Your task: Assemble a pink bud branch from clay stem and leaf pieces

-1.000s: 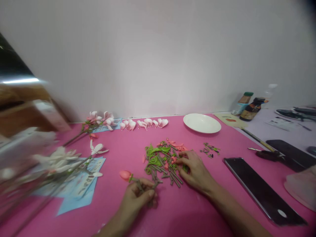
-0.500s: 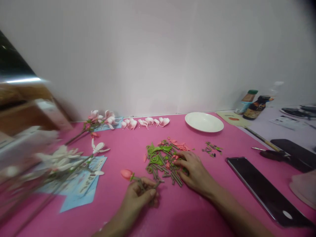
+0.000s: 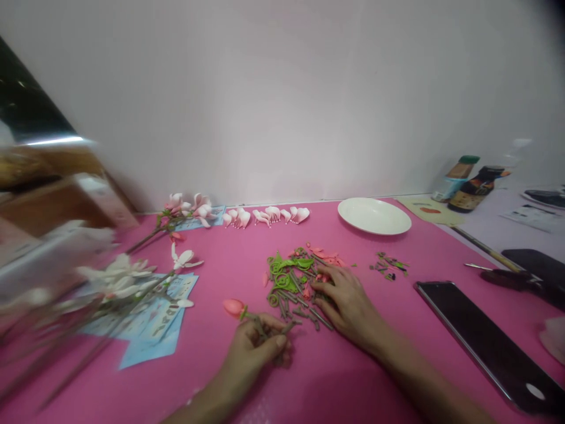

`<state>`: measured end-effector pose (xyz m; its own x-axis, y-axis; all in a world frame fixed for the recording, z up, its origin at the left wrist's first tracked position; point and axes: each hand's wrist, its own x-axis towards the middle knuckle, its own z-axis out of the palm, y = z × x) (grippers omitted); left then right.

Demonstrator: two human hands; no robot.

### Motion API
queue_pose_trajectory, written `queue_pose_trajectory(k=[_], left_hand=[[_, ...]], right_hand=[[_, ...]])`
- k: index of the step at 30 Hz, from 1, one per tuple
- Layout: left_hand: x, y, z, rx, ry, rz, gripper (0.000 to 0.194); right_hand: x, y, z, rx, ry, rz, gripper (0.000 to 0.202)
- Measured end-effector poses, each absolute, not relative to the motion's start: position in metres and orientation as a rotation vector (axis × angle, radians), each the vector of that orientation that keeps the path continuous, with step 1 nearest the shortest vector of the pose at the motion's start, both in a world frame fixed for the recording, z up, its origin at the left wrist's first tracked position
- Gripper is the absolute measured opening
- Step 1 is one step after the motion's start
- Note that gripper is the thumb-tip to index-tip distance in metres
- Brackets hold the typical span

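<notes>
My left hand [image 3: 265,343] is closed around the brown stem of a plastic flower bud [image 3: 233,307]. The bud is pink with a green collar and points left; a brown branch end sticks out on the right of the fingers. My right hand [image 3: 346,300] rests at the right side of a pile of loose pieces, its fingers bent and apart among them. In that pile are green curled pieces [image 3: 285,271], brown stem pieces [image 3: 324,318] and pink pieces [image 3: 329,258]. Whatever lies beneath the right palm is hidden.
White petals [image 3: 238,218] line the back edge beside a white plate [image 3: 375,215]. Assembled white flowers [image 3: 119,277] lie on blue cards [image 3: 152,347] at left. To the right are small scraps [image 3: 388,266], a phone [image 3: 481,335], dark-handled scissors [image 3: 507,278] and a dark bottle [image 3: 474,191].
The whole view has shifted slightly, so things appear further right. My left hand keeps the bud stem; the right hand's fingers have moved a little within the pile.
</notes>
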<state>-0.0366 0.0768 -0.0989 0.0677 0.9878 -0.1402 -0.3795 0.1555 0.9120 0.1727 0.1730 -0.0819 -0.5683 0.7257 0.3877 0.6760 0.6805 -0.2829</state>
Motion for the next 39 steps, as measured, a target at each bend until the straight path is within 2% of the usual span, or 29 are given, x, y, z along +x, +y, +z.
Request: queue_pose_trajectory(k=[6,14,28,39], left_hand=[[-0.037,0.077,-0.098,0.821,0.949,1.230,0.026],[-0.038,0.076,-0.102,0.849,0.927,1.221,0.024],[-0.038,0.074,-0.095,0.882,0.944,1.222,0.020],[-0.036,0.076,-0.096,0.855,0.967,1.224,0.025]], right_hand=[[0.182,0.178,-0.085,-1.089,-2.362,0.110,0.023],[0.195,0.180,-0.077,-1.133,-2.209,0.107,0.013],[0.183,0.169,-0.076,-1.102,-2.379,0.257,0.013],[0.200,0.179,-0.072,-1.435,-2.274,0.076,0.017]])
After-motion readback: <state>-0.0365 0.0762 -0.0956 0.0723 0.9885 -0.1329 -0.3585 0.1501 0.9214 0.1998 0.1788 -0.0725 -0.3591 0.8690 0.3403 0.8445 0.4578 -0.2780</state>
